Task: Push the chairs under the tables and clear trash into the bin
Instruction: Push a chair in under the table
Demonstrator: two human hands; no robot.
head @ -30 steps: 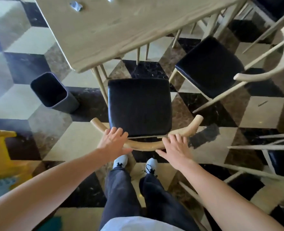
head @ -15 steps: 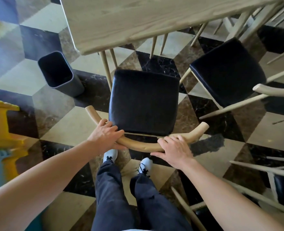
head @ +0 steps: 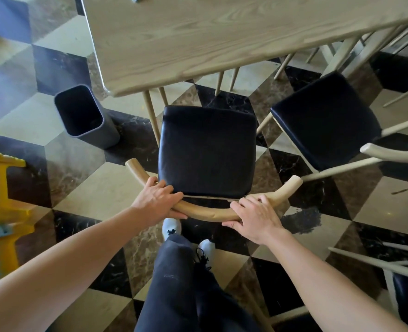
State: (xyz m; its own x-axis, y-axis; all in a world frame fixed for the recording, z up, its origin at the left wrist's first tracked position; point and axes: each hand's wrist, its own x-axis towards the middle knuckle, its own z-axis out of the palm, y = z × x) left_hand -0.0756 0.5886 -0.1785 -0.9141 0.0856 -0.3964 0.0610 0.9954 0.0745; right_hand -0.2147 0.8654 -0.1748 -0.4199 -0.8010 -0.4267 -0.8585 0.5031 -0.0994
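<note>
Black-padded chair (head: 207, 152), curved wood back tight in L grip (head: 158, 200) & R grip (head: 255, 219)

Chair (head: 207, 152) before table (head: 222, 34), bin (head: 85, 116) left

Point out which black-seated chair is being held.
The chair straight ahead: left hand and right hand hold its tan curved backrest. The chair to the right, pale-framed, is untouched.

A chair (head: 207, 152) with a black padded seat and curved wooden back rail is stood upright just short of the pale wooden table (head: 222, 39). A second chair (head: 325, 130) is angled beside it. A dark open bin (head: 85, 116) is set near the table corner.
</note>
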